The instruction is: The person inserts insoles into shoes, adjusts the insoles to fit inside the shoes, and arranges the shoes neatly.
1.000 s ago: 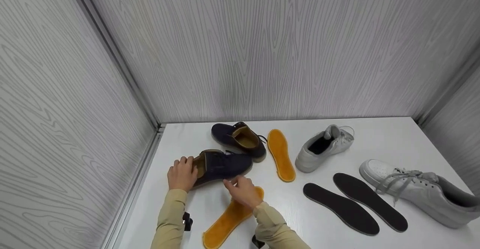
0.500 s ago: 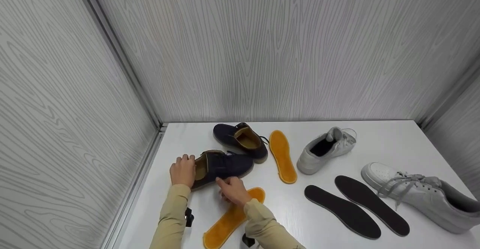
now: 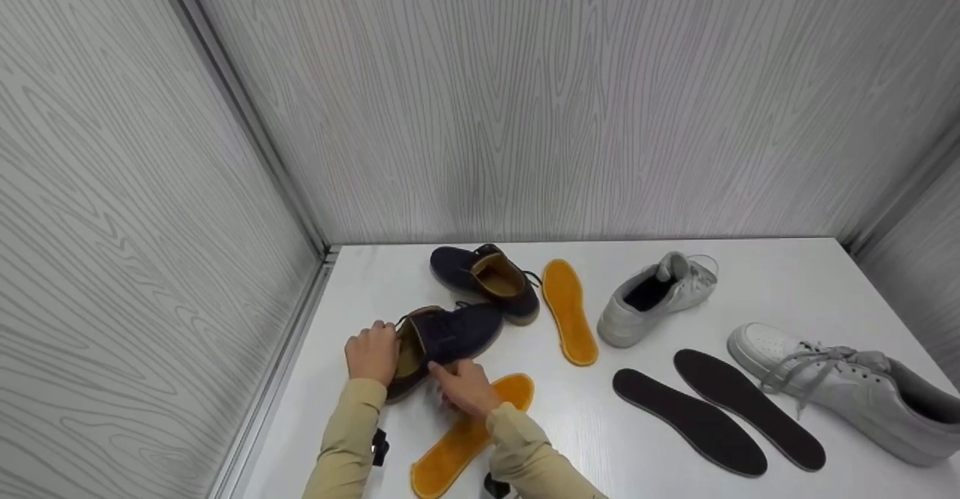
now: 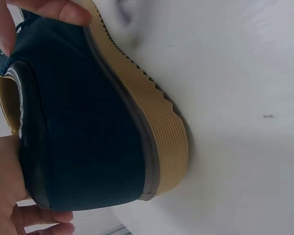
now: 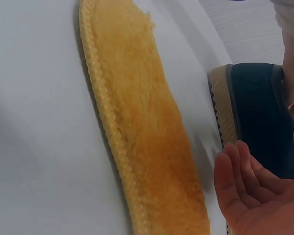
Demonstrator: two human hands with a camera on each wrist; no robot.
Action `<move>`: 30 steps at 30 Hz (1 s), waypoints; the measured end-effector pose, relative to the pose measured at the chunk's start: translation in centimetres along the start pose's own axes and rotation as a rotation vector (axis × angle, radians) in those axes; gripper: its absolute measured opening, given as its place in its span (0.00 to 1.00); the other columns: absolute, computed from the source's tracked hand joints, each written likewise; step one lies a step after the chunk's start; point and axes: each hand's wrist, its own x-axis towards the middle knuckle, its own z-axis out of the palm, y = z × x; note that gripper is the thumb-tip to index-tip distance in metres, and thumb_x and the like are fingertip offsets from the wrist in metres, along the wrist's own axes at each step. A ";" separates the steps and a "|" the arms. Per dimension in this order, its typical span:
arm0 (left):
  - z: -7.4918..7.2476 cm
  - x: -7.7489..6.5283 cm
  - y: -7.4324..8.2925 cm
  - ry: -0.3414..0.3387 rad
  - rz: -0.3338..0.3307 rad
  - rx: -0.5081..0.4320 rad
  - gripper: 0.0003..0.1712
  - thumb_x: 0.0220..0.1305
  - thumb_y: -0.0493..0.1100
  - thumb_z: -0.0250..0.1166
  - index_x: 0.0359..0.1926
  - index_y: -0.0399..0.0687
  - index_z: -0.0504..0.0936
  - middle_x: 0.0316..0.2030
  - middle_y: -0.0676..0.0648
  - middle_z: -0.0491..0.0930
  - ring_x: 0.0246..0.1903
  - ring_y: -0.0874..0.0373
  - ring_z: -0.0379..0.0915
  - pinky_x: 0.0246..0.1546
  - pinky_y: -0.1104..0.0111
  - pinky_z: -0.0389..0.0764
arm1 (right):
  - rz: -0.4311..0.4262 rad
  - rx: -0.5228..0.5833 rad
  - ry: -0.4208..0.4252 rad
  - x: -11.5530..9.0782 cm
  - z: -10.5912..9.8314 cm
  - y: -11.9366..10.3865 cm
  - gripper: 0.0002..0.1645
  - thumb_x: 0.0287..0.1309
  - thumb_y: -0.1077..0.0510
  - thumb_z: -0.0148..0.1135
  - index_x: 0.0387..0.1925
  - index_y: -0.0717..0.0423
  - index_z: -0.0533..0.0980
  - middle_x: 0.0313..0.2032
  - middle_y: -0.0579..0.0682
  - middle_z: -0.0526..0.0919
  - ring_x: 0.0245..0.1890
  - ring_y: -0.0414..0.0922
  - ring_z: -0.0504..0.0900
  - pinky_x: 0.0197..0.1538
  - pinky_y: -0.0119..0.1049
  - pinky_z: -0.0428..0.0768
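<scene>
Shoe heel (image 4: pixel 98 161) in left hand (image 3: pixel 372 353)

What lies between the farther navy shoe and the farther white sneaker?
One orange insole, lying on the white table, shows there in the head view. The farther navy shoe also trails a dark lace into the gap.

Soft, even light, pale glare on the white tabletop (image 3: pixel 581 428), faint shadows, hazy wrist views.

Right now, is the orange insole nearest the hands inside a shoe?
No, the orange insole lies on the white table beside the blue shoe.
</scene>
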 end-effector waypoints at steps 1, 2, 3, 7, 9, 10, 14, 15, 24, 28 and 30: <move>-0.1 -0.1 0.1 0.006 0.003 0.003 0.10 0.50 0.40 0.70 0.25 0.36 0.81 0.21 0.41 0.77 0.19 0.44 0.76 0.18 0.53 0.74 | -0.001 0.000 -0.002 0.0 0.0 0.0 0.32 0.61 0.37 0.52 0.31 0.64 0.79 0.21 0.54 0.80 0.17 0.42 0.74 0.22 0.34 0.73; -0.1 -0.3 0.2 0.011 0.004 0.002 0.10 0.50 0.40 0.71 0.25 0.36 0.81 0.21 0.41 0.77 0.18 0.44 0.75 0.17 0.54 0.73 | -0.003 0.002 -0.003 0.0 0.0 0.0 0.31 0.61 0.37 0.52 0.32 0.63 0.79 0.21 0.54 0.80 0.17 0.43 0.74 0.22 0.34 0.73; -0.2 -0.4 0.3 0.013 0.004 0.002 0.10 0.50 0.40 0.71 0.25 0.36 0.81 0.21 0.41 0.77 0.18 0.44 0.75 0.17 0.54 0.73 | -0.005 0.006 -0.005 0.0 0.0 0.0 0.31 0.62 0.38 0.51 0.32 0.63 0.79 0.21 0.54 0.80 0.18 0.43 0.74 0.22 0.34 0.73; -0.5 -0.9 0.5 0.006 -0.003 0.005 0.10 0.50 0.39 0.70 0.24 0.35 0.80 0.19 0.41 0.76 0.17 0.45 0.75 0.15 0.55 0.72 | -0.021 0.020 -0.012 -0.2 0.0 0.0 0.29 0.63 0.40 0.51 0.33 0.64 0.78 0.23 0.55 0.81 0.20 0.47 0.77 0.24 0.36 0.75; -0.6 -1.2 0.6 0.001 -0.009 0.007 0.10 0.51 0.38 0.70 0.24 0.35 0.80 0.19 0.41 0.76 0.16 0.45 0.75 0.14 0.55 0.72 | -0.032 0.036 -0.014 -0.4 0.1 0.0 0.27 0.63 0.42 0.51 0.33 0.65 0.78 0.24 0.57 0.81 0.21 0.49 0.78 0.25 0.38 0.77; -0.7 -1.3 0.7 -0.001 -0.014 0.005 0.09 0.51 0.38 0.70 0.24 0.35 0.80 0.19 0.41 0.76 0.16 0.45 0.75 0.14 0.55 0.72 | -0.041 0.044 -0.013 -0.4 0.1 0.0 0.26 0.64 0.44 0.51 0.33 0.65 0.78 0.25 0.58 0.81 0.21 0.49 0.78 0.26 0.40 0.77; -0.9 -1.6 0.9 -0.006 -0.023 -0.002 0.08 0.51 0.36 0.68 0.22 0.35 0.80 0.18 0.41 0.76 0.16 0.45 0.75 0.13 0.55 0.72 | -0.060 0.072 -0.012 -0.6 0.2 -0.2 0.23 0.63 0.49 0.51 0.32 0.67 0.78 0.26 0.60 0.80 0.21 0.49 0.77 0.27 0.43 0.78; -1.0 -1.7 1.0 -0.006 -0.024 -0.002 0.08 0.51 0.36 0.67 0.21 0.35 0.80 0.18 0.41 0.76 0.15 0.45 0.75 0.13 0.55 0.72 | -0.062 0.075 -0.011 -0.6 0.2 -0.3 0.22 0.63 0.50 0.51 0.32 0.67 0.78 0.25 0.60 0.80 0.21 0.49 0.77 0.27 0.43 0.78; -1.7 -2.3 1.5 -0.052 -0.055 -0.015 0.07 0.52 0.35 0.66 0.23 0.35 0.80 0.19 0.40 0.77 0.17 0.43 0.76 0.15 0.53 0.73 | -0.057 -0.002 0.003 -0.8 0.2 -0.3 0.22 0.59 0.46 0.55 0.28 0.63 0.78 0.19 0.52 0.77 0.17 0.43 0.73 0.22 0.34 0.73; -1.9 -2.4 1.7 -0.054 -0.064 -0.023 0.07 0.52 0.36 0.66 0.23 0.35 0.80 0.20 0.40 0.77 0.18 0.43 0.76 0.16 0.53 0.74 | -0.048 -0.040 0.014 -1.0 0.1 -0.4 0.23 0.58 0.41 0.56 0.25 0.57 0.77 0.16 0.46 0.74 0.16 0.41 0.72 0.21 0.33 0.72; -1.9 -2.5 1.8 -0.055 -0.066 -0.027 0.07 0.52 0.36 0.67 0.22 0.35 0.80 0.19 0.40 0.77 0.18 0.43 0.76 0.16 0.53 0.74 | -0.035 -0.060 0.022 -1.1 0.0 -0.5 0.25 0.57 0.37 0.56 0.24 0.55 0.77 0.16 0.46 0.74 0.16 0.41 0.72 0.20 0.33 0.71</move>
